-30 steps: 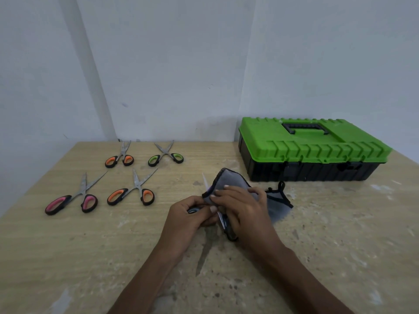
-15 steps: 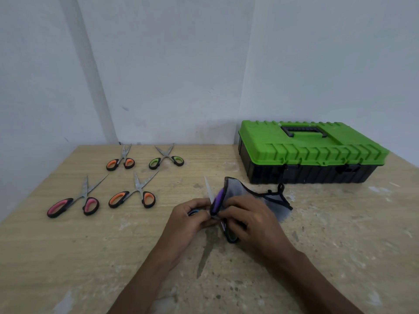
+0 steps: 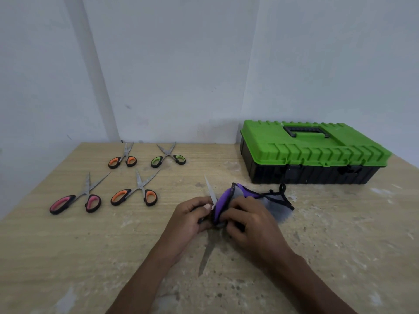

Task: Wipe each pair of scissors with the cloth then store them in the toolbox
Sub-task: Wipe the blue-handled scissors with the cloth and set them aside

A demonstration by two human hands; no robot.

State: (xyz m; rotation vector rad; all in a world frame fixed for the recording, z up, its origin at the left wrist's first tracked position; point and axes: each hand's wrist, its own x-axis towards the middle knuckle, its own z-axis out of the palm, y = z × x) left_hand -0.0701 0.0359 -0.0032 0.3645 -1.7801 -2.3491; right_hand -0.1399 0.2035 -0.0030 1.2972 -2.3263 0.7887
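Observation:
My left hand point(image 3: 189, 215) grips a pair of scissors point(image 3: 209, 192) by the handles; one bare blade points up and away. My right hand point(image 3: 248, 222) presses a grey and purple cloth point(image 3: 249, 196) with black trim around the other blade, which is hidden. Several more scissors lie on the table to the left: pink-handled scissors point(image 3: 74, 201), orange-handled scissors point(image 3: 136, 193), smaller orange scissors point(image 3: 122, 159) and green-handled scissors point(image 3: 167, 157). The green-lidded black toolbox point(image 3: 313, 152) stands shut at the back right.
The worn wooden table point(image 3: 90, 257) meets a white wall behind. The toolbox's black handle point(image 3: 305, 131) lies flat on the lid.
The cloth has folded over, now showing its purple side, and my right hand has slid it down the blade toward me. The camera view tilted slightly.

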